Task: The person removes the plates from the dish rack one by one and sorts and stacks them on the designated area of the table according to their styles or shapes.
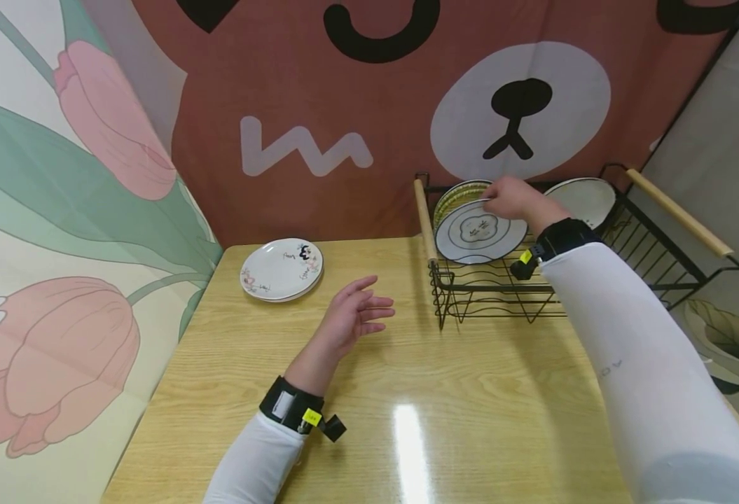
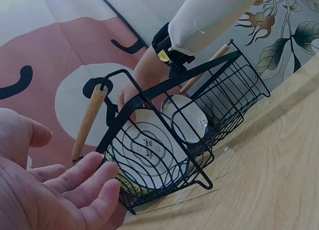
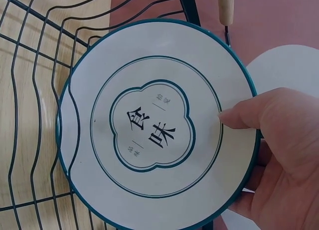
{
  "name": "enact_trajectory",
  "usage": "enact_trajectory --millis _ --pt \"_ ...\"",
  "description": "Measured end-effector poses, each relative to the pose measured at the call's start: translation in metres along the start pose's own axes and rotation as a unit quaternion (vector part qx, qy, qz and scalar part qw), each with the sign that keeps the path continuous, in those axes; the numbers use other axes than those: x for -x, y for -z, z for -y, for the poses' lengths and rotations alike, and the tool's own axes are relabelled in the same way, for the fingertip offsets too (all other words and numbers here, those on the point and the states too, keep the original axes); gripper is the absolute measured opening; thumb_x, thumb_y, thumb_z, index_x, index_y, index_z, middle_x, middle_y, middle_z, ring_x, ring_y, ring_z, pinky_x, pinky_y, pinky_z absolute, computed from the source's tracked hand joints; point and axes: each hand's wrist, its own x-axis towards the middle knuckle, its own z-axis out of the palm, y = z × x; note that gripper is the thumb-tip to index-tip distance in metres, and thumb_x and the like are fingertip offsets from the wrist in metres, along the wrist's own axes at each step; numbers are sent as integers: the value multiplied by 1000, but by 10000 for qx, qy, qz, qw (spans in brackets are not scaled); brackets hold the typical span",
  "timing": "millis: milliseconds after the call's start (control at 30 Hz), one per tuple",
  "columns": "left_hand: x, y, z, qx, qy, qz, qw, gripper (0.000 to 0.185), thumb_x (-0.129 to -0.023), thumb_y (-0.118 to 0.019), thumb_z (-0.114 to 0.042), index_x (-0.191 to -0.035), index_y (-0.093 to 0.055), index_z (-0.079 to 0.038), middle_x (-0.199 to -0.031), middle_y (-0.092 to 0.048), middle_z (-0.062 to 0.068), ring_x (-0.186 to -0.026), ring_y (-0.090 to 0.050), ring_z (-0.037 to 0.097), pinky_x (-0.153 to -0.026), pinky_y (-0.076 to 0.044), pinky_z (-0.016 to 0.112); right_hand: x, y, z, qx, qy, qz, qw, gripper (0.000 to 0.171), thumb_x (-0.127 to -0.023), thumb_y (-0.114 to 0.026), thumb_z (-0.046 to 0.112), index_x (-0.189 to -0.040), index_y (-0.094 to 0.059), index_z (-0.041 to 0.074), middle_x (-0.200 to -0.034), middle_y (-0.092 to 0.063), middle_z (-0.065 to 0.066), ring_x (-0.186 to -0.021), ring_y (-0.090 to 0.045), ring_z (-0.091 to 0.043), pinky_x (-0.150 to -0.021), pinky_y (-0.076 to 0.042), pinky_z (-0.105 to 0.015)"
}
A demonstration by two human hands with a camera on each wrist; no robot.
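My right hand [image 1: 513, 198] pinches the rim of a white plate [image 3: 164, 40] with a dark teal edge and dark characters in its middle. The thumb lies on the plate's face and the fingers go behind it. This plate leans inside a black wire dish rack [image 1: 489, 287] with wooden handles, in front of a yellow-green patterned plate [image 1: 454, 196]. My left hand [image 1: 351, 315] hovers over the table with its fingers spread and holds nothing, between the rack and a small stack of white plates [image 1: 281, 269] with flower and letter prints.
Another white plate [image 1: 586, 199] stands at the right part of the rack, behind my right wrist. A wooden table [image 1: 356, 420] carries everything, with a printed bear curtain [image 1: 306, 84] behind it. The rack's left wooden handle [image 1: 424, 217] rises beside the held plate.
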Motion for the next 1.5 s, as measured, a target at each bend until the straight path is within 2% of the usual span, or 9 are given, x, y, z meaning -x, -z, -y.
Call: enact_trajectory --millis 233,533,700,967,1100,1200,1300,1433,1500 --pt "-2 1 0 43 -67 14 10000 47 -106 -47 -21 -153 -46 -17 -111 -77 10 -100 -76 22 -78 -61 34 2 12 -2 331 178 -49 9993 41 -101 -49 14 -133 -63 -8 -136 -60 -33 -126 -54 -48 -111 -42 -61" --pt "-3 2 -2 96 -99 -14 9999 45 -107 -46 -22 -151 -47 -18 -105 -78 5 -98 -77 20 -78 -61 34 8 37 -3 353 217 -208 9989 37 -99 -52 15 -125 -69 -5 -129 -64 -30 -116 -57 -43 -108 -43 -59" --pt "-4 2 -4 105 -147 -7 9998 47 -107 -45 -21 -154 -44 -17 -103 -78 4 -97 -77 19 -77 -61 33 15 55 -1 197 194 -259 9993 36 -100 -53 15 -125 -69 -6 -126 -65 -31 -110 -59 -40 -100 -48 -55" --pt "-4 4 -8 195 -208 35 9996 46 -108 -44 -22 -154 -44 -18 -100 -79 1 -97 -77 20 -77 -61 32 34 84 8 43 11 -374 9993 42 -105 -51 23 -130 -65 -7 -124 -63 -33 -108 -57 -41 -90 -48 -52" --pt "-5 6 -10 256 -224 43 9994 47 -108 -43 -21 -155 -43 -18 -99 -79 1 -95 -77 19 -78 -61 33 45 96 14 -213 -216 -446 9985 48 -106 -50 33 -134 -63 -4 -124 -62 -31 -109 -57 -39 -86 -51 -47" --pt "-4 7 -13 300 -235 32 9993 47 -108 -42 -21 -156 -42 -17 -96 -79 0 -92 -77 18 -78 -61 34 53 103 19 -558 -338 -502 9966 54 -106 -49 41 -137 -62 0 -126 -62 -29 -109 -57 -37 -76 -55 -37" --pt "-3 8 -16 321 -260 36 9991 48 -108 -42 -21 -156 -40 -17 -93 -78 -1 -88 -77 17 -77 -61 33 62 107 24 -849 -339 -697 9934 54 -105 -49 47 -133 -65 3 -123 -62 -24 -106 -55 -32 -67 -54 -26" --pt "-2 9 -20 337 -309 80 9989 49 -109 -41 -21 -157 -39 -16 -91 -78 -1 -86 -77 16 -77 -60 34 70 109 30 -1399 -297 -1040 9842 53 -104 -51 48 -129 -67 5 -113 -60 -10 -98 -53 -21 -64 -54 -20" --pt "-1 9 -22 354 -320 108 9988 49 -109 -41 -21 -157 -38 -16 -91 -78 -1 -86 -77 16 -77 -61 33 74 108 32 -1978 -278 -1137 9732 50 -104 -54 44 -133 -65 5 -107 -61 -2 -89 -59 -14 -64 -56 -20"
